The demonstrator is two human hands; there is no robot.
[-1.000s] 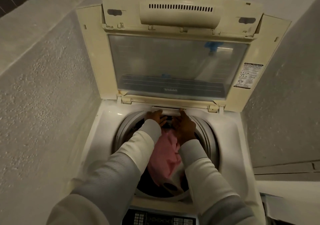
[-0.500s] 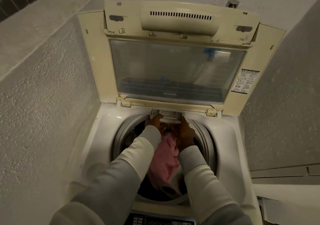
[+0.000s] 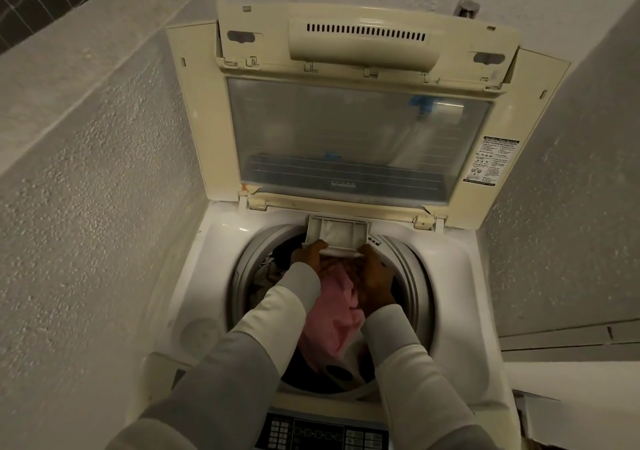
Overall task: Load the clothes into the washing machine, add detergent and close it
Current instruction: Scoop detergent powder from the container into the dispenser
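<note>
White top-loading washing machine [image 3: 457,276], cream lid [image 3: 194,120] raised.
Pink cloth [image 3: 337,311] piled in drum; small white plastic drawer [image 3: 337,233] jutting from far rim, near edge gripped by curled left hand [image 3: 308,254] and right hand [image 3: 375,276].

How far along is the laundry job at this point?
Loaded: clothes, a pink garment on top, lie in the drum. In hand: left hand and right hand grip the white drawer drawn out at the drum's back rim, likely for detergent. Left: no detergent is visible, and the lid stands open.
</note>
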